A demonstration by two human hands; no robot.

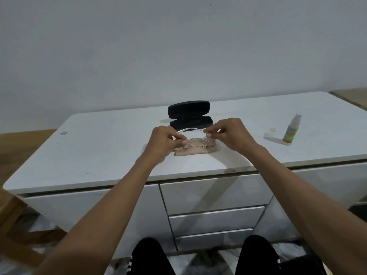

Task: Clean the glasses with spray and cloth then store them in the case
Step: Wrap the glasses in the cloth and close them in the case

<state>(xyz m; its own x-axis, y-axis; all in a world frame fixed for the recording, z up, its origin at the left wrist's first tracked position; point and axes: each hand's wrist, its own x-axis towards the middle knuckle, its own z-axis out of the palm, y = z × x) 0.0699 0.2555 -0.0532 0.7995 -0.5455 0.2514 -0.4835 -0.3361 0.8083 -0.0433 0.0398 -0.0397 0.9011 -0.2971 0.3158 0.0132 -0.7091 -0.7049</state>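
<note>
Clear-framed glasses [191, 133] are held just above the white desk [111, 151], one end in each hand. My left hand [163, 141] pinches the left end and my right hand [231, 132] pinches the right end. Under the glasses lies a crumpled beige cloth [193, 149]. A black glasses case [189, 117] stands open just behind my hands. The spray bottle [292, 131] stands upright at the right of the desk, with its clear cap [271, 130] lying beside it.
The desk backs onto a plain white wall. White drawers [216, 195] sit below the desk's front edge, near my knees. A wooden piece of furniture [12, 211] stands at the left.
</note>
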